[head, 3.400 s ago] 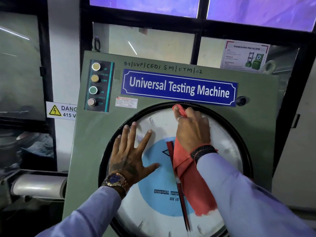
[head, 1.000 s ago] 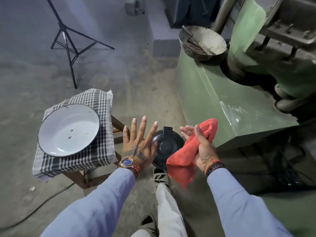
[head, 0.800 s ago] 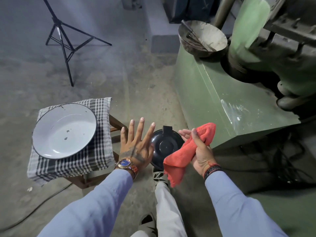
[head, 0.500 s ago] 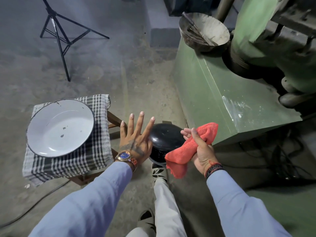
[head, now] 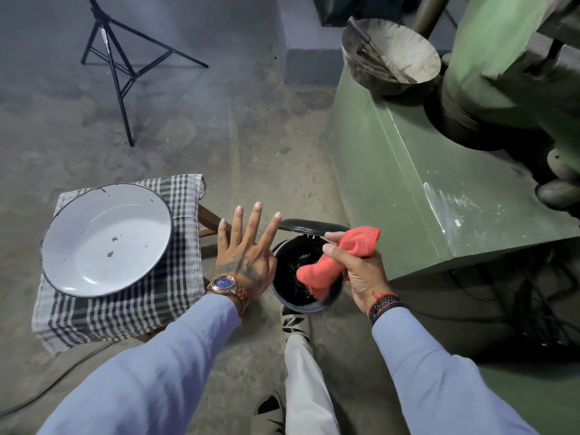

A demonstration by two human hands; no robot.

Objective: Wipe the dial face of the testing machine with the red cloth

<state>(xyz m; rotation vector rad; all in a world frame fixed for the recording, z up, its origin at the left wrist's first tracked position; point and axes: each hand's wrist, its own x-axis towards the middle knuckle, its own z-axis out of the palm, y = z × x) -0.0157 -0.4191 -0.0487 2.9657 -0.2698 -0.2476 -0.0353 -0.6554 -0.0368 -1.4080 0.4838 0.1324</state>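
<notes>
The red cloth point(head: 332, 265) is bunched in my right hand point(head: 361, 271), its lower end hanging over the mouth of a black pedal bin point(head: 288, 277) on the floor. The bin's lid point(head: 310, 227) stands raised behind the opening. My foot in a sandal point(head: 293, 321) rests at the bin's front. My left hand point(head: 244, 249) hovers flat with fingers spread, just left of the bin, holding nothing. The dial face is out of view; only the green base of the testing machine point(head: 423, 189) shows at right.
A white enamel plate point(head: 106, 240) lies on a checked cloth over a wooden stool point(head: 207, 221) at left. A black tripod point(head: 116, 58) stands on the concrete floor behind. A metal pan point(head: 392, 54) with tools sits on the machine base. Cables lie at lower right.
I turned from the dial down to the floor. In the last second the bin's lid swung up and my right hand lowered the red cloth over the opening.
</notes>
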